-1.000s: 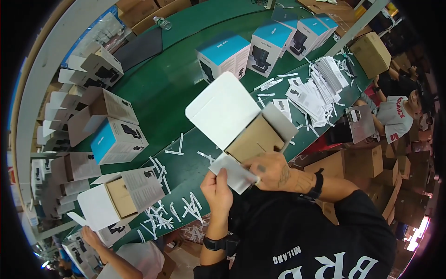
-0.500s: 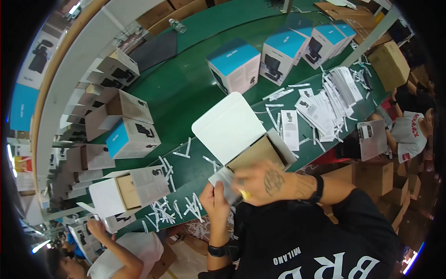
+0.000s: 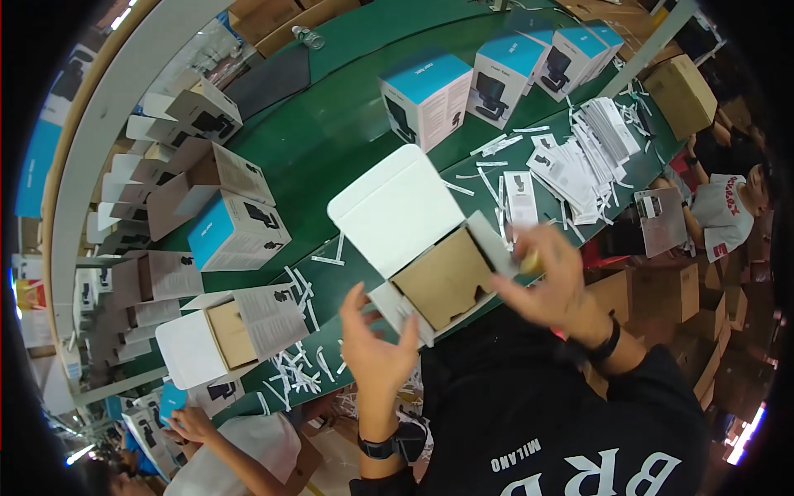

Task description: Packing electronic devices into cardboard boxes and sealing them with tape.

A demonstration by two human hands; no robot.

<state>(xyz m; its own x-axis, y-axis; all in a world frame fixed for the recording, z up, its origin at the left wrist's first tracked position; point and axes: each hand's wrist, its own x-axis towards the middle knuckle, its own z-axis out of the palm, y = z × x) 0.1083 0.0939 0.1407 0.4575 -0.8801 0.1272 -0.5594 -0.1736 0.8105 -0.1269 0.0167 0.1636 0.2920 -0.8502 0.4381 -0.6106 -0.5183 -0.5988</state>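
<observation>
A green packing table [image 3: 331, 157] runs across the frame, strewn with white paper strips [image 3: 298, 372] and cartons. At centre, your open white carton [image 3: 430, 248] stands with its lid flap up — inside it sits a brown cardboard insert [image 3: 447, 277]. Your left hand [image 3: 376, 343] cups the carton's lower left flap, fingers spread. Your right hand [image 3: 550, 277] is at the right flap, fingers curled; what they pinch is blurred. Lower left, another open carton [image 3: 227, 335] holds a brown insert too. Closed blue-topped cartons [image 3: 426, 95] line the upper right, beside a leaflet stack [image 3: 579, 161].
</observation>
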